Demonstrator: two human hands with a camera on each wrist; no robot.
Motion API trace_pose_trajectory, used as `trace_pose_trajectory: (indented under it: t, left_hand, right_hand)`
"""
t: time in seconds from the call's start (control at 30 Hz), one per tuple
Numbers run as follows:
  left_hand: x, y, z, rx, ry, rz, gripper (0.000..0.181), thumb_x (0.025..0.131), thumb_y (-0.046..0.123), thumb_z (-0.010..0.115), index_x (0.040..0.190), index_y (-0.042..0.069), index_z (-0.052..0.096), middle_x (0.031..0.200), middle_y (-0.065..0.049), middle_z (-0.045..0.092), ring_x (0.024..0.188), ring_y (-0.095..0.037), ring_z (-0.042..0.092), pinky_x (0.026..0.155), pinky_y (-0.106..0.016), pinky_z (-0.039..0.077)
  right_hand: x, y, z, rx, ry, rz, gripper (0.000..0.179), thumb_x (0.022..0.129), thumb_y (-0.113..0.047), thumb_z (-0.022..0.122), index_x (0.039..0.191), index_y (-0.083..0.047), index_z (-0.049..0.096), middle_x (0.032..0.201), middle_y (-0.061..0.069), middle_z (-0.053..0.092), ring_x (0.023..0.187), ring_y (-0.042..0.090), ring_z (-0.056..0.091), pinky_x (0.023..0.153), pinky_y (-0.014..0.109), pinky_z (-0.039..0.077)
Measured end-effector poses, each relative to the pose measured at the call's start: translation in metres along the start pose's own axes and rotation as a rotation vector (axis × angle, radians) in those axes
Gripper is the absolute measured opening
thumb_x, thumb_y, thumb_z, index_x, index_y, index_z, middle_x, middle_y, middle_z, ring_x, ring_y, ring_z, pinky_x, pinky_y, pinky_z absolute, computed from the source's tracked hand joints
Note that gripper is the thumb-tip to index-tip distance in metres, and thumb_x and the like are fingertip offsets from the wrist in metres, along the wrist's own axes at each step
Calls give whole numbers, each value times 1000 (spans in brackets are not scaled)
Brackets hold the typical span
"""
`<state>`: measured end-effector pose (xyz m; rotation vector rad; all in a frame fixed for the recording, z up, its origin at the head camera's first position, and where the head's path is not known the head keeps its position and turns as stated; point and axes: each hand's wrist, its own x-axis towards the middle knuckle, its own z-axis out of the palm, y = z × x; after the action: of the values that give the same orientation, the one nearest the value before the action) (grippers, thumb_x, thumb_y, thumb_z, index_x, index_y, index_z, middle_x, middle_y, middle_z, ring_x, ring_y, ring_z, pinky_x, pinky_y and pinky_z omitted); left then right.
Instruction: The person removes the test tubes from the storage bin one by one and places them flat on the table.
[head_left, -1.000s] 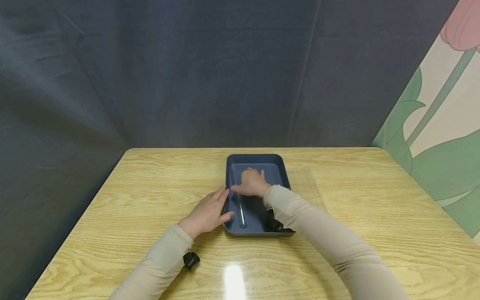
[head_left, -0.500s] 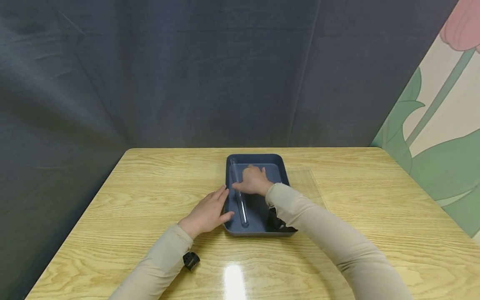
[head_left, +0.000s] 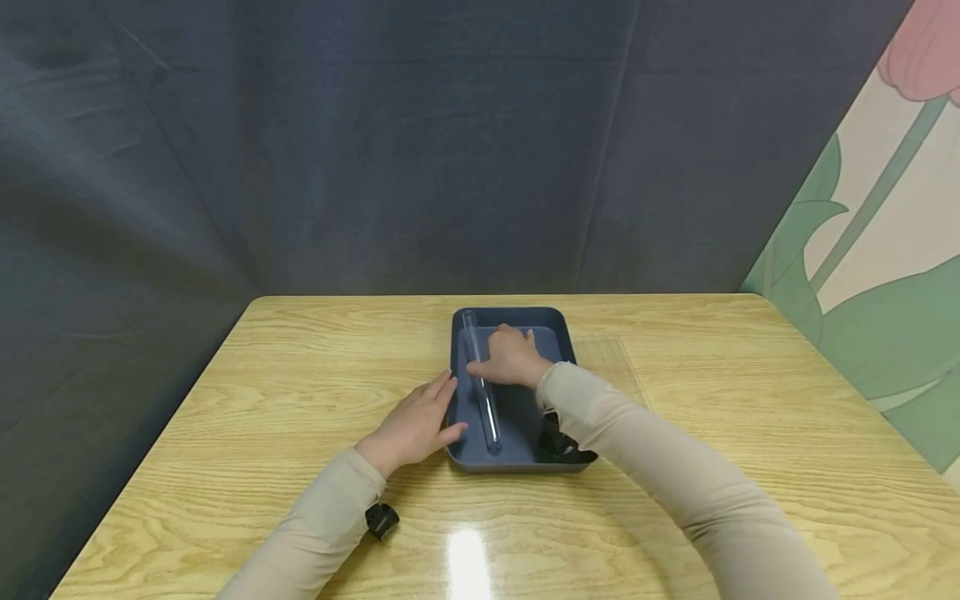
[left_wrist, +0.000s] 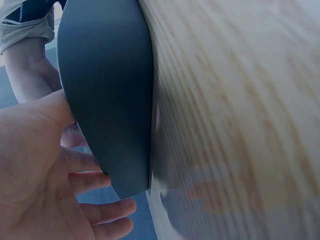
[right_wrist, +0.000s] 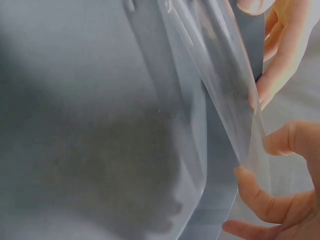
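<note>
A clear test tube (head_left: 489, 417) lies lengthwise over the left part of a dark blue-grey tray (head_left: 517, 468). My right hand (head_left: 512, 358) reaches into the tray and pinches the tube. In the right wrist view, thumb and fingers of the right hand (right_wrist: 287, 185) hold the tube (right_wrist: 220, 70) near one end, raised off the tray floor. At the tray's left side my left hand (head_left: 411, 421) rests with extended fingers against the rim. In the left wrist view, the left hand (left_wrist: 35, 165) touches the tray's outer wall (left_wrist: 110, 100).
A flat, see-through rectangular piece (head_left: 615, 367) lies right of the tray, partly behind my right forearm. Wood-grain table (head_left: 300, 367) surrounds the tray. A dark curtain (head_left: 420, 167) hangs behind, and a painted wall (head_left: 900, 250) stands at right.
My right hand has shifted slightly up and to the right, and the test tube has come with it, away from the tray's left wall. My left hand has stayed in place.
</note>
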<state>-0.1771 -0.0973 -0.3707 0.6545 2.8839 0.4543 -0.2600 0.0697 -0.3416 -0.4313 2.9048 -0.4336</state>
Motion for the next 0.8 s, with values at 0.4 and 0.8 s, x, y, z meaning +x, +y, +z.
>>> trace_pose_trajectory:
  t: [0.4, 0.8]
  left_hand:
    - [0, 1, -1, 2, -12, -10, 68, 95, 37, 52, 145, -2, 28, 154, -19, 22, 137, -37, 33, 113, -47, 31]
    - [1, 0, 0, -2, -11, -14, 68, 95, 37, 52, 145, -2, 28, 154, -20, 23, 137, -37, 34, 113, -47, 31]
  right_hand:
    - [-4, 4, -6, 5, 23, -9, 41, 84, -40, 65, 60, -7, 65, 133, 17, 54, 130, 31, 44, 110, 66, 21]
    - [-9, 8, -14, 1, 14, -12, 41, 86, -39, 63, 61, -7, 66, 137, 17, 50, 133, 32, 39, 110, 66, 19]
